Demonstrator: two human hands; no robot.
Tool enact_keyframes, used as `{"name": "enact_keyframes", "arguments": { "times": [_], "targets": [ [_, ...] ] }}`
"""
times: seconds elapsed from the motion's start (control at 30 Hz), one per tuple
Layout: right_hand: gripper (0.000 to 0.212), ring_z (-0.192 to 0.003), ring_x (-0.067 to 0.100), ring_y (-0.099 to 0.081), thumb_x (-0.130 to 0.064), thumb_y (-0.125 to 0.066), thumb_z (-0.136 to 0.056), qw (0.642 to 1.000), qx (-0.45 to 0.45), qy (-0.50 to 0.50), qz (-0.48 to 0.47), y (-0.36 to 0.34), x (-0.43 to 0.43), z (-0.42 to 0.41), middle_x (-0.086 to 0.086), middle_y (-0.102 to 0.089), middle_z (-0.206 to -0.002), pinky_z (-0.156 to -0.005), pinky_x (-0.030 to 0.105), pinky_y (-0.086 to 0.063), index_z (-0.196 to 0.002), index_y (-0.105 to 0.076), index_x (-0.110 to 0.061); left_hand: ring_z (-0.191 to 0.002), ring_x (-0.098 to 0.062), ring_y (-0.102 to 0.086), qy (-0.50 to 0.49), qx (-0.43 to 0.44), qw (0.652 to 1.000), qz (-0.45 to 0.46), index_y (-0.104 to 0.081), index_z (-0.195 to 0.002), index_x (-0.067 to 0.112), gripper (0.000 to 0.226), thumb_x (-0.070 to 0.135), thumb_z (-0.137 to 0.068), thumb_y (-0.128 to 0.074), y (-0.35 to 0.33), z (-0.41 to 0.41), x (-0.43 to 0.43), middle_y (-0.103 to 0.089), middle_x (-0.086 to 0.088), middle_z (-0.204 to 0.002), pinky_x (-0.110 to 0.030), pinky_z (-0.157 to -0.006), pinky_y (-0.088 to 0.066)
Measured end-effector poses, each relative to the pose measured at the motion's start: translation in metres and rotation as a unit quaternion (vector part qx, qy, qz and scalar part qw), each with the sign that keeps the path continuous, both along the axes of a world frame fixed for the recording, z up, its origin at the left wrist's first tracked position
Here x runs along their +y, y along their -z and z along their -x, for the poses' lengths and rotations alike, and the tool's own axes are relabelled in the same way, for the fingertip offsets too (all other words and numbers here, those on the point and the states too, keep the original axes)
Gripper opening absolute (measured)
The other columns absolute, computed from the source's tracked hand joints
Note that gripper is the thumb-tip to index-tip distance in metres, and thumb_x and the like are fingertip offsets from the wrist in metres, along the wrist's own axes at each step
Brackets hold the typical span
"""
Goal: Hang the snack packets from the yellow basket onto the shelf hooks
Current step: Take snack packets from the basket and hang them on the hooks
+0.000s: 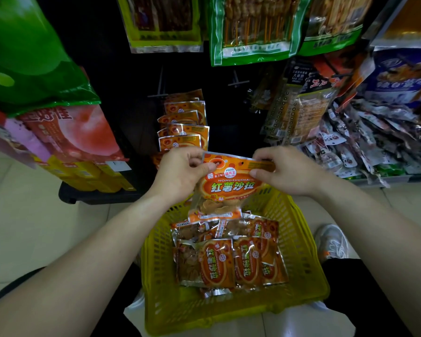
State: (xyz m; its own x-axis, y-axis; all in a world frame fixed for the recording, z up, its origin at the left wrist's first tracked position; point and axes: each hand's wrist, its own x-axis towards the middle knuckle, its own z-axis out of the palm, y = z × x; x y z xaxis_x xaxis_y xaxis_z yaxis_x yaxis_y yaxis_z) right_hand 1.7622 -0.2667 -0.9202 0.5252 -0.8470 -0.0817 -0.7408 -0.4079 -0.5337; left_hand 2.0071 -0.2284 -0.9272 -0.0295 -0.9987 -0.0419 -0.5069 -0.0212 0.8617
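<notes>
An orange snack packet (229,186) hangs upright above the yellow basket (299,242), held by its top edge. My left hand (180,173) pinches its top left corner and my right hand (287,171) pinches its top right corner. A small hang hole shows near the packet's top middle. Several more orange packets (231,259) lie in the basket. Just beyond my hands, a row of the same orange packets (184,122) hangs on a shelf hook (157,93). A bare hook (237,81) sticks out to its right.
Green and yellow packets (250,27) hang above. Dark packets (294,113) hang at right, beside a shelf heaped with small packets (365,147). Large green and pink bags (46,98) fill the left. My shoe (333,242) stands on the tiled floor right of the basket.
</notes>
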Motion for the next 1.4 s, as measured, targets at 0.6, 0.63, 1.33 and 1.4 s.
{"name": "enact_keyframes", "arguments": {
  "times": [0.6,0.63,1.33,1.4],
  "targets": [
    [0.012,-0.082,0.036,-0.066,-0.031,-0.06,-0.094,0.943,0.146,0.103,0.282,-0.014,-0.014,-0.022,0.008,-0.07,-0.088,-0.06,0.035,-0.034,-0.104,-0.064,-0.024,-0.105,-0.011,-0.064,0.006,-0.006,0.999,-0.05,-0.061,-0.128,0.023,0.044,0.029,-0.087,-0.077,0.009,-0.006,-0.009,-0.067,0.008,-0.116,-0.028,-0.093,-0.052],
    [0.013,-0.081,0.036,-0.066,-0.029,-0.061,-0.094,0.938,0.148,0.111,0.293,-0.014,-0.023,-0.02,0.008,-0.07,-0.087,-0.059,0.035,-0.033,-0.104,-0.065,-0.023,-0.107,-0.012,-0.063,0.005,-0.013,0.997,-0.07,-0.061,-0.129,0.023,0.044,0.03,-0.088,-0.075,0.012,-0.008,-0.009,-0.066,0.006,-0.119,-0.029,-0.094,-0.052],
    [0.033,-0.099,0.031,-0.065,-0.011,-0.057,-0.092,0.93,0.235,0.132,0.249,0.133,-0.273,-0.081,0.011,-0.068,-0.106,-0.075,0.038,-0.047,-0.123,-0.062,-0.023,-0.14,-0.027,-0.042,0.012,-0.127,0.978,-0.162,-0.019,-0.157,0.029,0.076,0.03,-0.095,-0.062,0.193,0.072,-0.206,-0.036,-0.004,-0.157,-0.036,-0.106,-0.04],
    [0.034,-0.107,0.031,-0.061,-0.013,-0.048,-0.096,0.93,0.243,0.127,0.243,0.142,-0.292,-0.082,0.011,-0.065,-0.114,-0.087,0.04,-0.046,-0.128,-0.058,-0.02,-0.14,-0.027,-0.041,0.0,-0.115,0.979,-0.167,-0.014,-0.158,0.031,0.08,0.028,-0.094,-0.063,0.205,0.074,-0.223,-0.032,-0.003,-0.159,-0.036,-0.106,-0.04]
  ]
}}
